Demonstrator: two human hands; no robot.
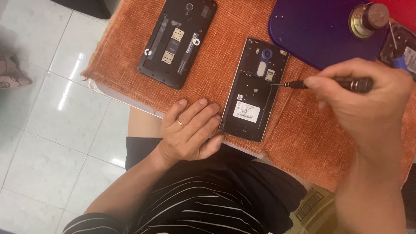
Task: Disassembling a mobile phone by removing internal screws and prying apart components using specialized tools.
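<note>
Right hand is clamped around a small black screwdriver, its tip touching the right edge of an opened phone that lies back-up on the orange cloth near the counter's front edge. Left hand rests flat with fingers spread, pressing against the phone's lower left side. Another opened phone lies toward the counter's far left edge, well apart. A purple tray sits at the far right.
</note>
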